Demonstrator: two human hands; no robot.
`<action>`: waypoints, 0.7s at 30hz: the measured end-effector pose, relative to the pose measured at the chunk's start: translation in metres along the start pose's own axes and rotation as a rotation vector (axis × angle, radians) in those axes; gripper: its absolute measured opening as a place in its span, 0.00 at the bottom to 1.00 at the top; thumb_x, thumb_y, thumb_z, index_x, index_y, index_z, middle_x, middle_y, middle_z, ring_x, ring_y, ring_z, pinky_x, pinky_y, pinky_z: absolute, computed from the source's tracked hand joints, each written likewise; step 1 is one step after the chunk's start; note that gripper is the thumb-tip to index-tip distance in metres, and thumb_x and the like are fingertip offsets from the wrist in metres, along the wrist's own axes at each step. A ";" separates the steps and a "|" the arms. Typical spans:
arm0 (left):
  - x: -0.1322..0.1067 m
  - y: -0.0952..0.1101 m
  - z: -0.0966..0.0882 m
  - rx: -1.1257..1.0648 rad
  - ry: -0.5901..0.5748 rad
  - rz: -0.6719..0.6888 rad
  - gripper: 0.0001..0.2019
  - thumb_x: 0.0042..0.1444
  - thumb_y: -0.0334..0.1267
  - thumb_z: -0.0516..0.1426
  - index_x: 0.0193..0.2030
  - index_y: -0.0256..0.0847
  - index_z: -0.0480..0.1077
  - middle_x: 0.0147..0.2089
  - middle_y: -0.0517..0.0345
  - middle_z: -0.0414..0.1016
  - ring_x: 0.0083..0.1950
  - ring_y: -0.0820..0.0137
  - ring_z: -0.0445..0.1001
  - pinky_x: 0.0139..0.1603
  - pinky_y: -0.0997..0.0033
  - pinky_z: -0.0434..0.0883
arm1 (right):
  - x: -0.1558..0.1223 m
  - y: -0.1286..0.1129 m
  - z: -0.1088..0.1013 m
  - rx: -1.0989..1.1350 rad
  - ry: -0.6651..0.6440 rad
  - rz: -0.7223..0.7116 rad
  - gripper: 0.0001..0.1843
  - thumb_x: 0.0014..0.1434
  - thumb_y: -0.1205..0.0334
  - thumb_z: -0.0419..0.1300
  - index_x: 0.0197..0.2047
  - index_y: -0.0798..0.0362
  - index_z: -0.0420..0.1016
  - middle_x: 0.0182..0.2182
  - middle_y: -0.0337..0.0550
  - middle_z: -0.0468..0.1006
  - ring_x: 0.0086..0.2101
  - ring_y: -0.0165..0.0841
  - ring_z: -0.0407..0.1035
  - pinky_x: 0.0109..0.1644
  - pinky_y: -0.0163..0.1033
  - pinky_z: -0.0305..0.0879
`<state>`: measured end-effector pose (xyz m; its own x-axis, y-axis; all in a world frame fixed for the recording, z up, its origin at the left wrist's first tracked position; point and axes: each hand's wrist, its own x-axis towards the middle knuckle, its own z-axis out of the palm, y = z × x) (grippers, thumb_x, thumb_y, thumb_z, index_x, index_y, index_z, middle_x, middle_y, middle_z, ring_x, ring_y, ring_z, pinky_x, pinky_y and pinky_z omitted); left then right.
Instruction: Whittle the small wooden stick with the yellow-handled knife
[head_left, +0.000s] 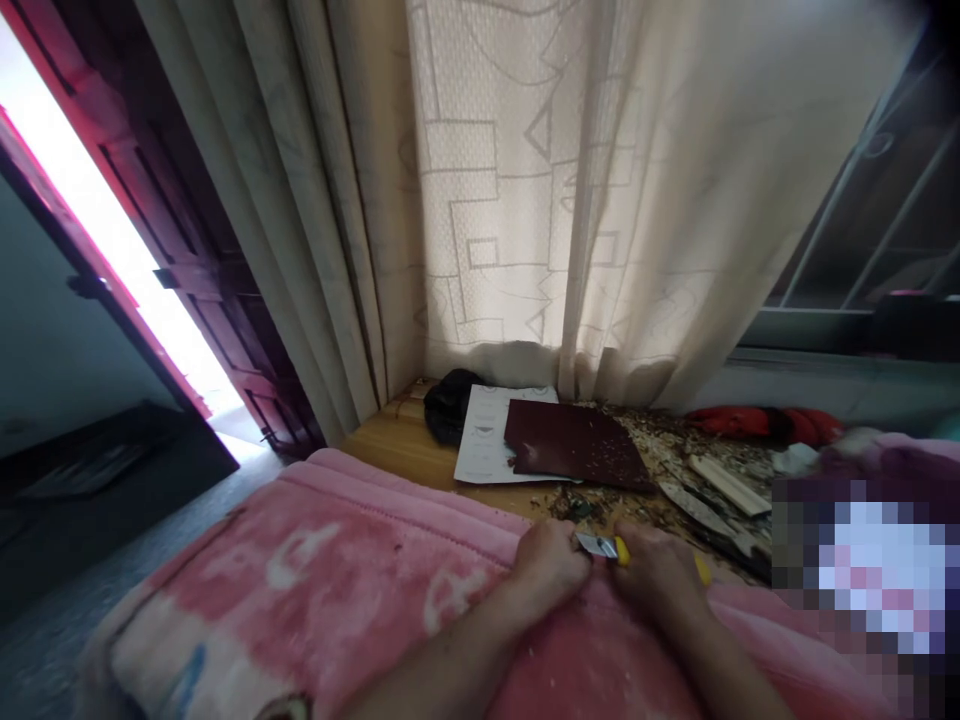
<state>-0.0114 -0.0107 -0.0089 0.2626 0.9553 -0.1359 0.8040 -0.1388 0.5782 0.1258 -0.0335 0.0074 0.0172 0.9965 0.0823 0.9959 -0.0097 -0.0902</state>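
Observation:
Both my hands rest on a pink blanket (pixel 322 580) near the edge of a wooden surface (pixel 397 445). My right hand (pixel 656 575) is closed round a yellow-handled utility knife (pixel 604 547), whose metal blade end points left. My left hand (pixel 547 570) is closed too, its fingers pinched against the blade end; what it holds there is too small to make out. Just beyond the hands lie wood shavings (pixel 675 440) and some carved pale wood pieces (pixel 724 485).
A dark red sheet (pixel 570 445) lies on a white printed paper (pixel 487 435), with a black object (pixel 450 400) behind. Red cloth (pixel 757 422) sits at the right. Cream curtains (pixel 570 200) hang behind; an open doorway (pixel 112 250) is left.

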 end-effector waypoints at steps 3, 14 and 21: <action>-0.001 0.000 0.000 -0.010 0.010 0.008 0.09 0.42 0.39 0.49 0.28 0.43 0.69 0.28 0.58 0.71 0.28 0.71 0.67 0.22 0.77 0.53 | 0.000 -0.001 0.000 -0.002 -0.012 0.012 0.09 0.45 0.63 0.48 0.28 0.53 0.68 0.25 0.46 0.73 0.29 0.34 0.66 0.28 0.35 0.47; -0.002 0.004 -0.007 -0.067 -0.051 0.013 0.09 0.41 0.39 0.50 0.27 0.42 0.69 0.27 0.59 0.71 0.28 0.72 0.66 0.22 0.78 0.53 | -0.003 -0.001 0.001 0.012 -0.009 0.025 0.09 0.46 0.64 0.48 0.28 0.53 0.68 0.26 0.45 0.73 0.29 0.35 0.66 0.29 0.35 0.49; -0.005 -0.001 -0.002 -0.108 -0.092 0.045 0.05 0.39 0.37 0.51 0.22 0.40 0.66 0.19 0.65 0.61 0.21 0.77 0.56 0.21 0.78 0.50 | 0.004 0.014 -0.001 0.015 0.003 0.178 0.10 0.47 0.59 0.47 0.29 0.51 0.68 0.28 0.45 0.73 0.32 0.36 0.66 0.31 0.37 0.52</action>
<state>-0.0145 -0.0144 -0.0073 0.3494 0.9199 -0.1781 0.7292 -0.1477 0.6681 0.1399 -0.0301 0.0077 0.1934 0.9788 0.0667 0.9756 -0.1847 -0.1185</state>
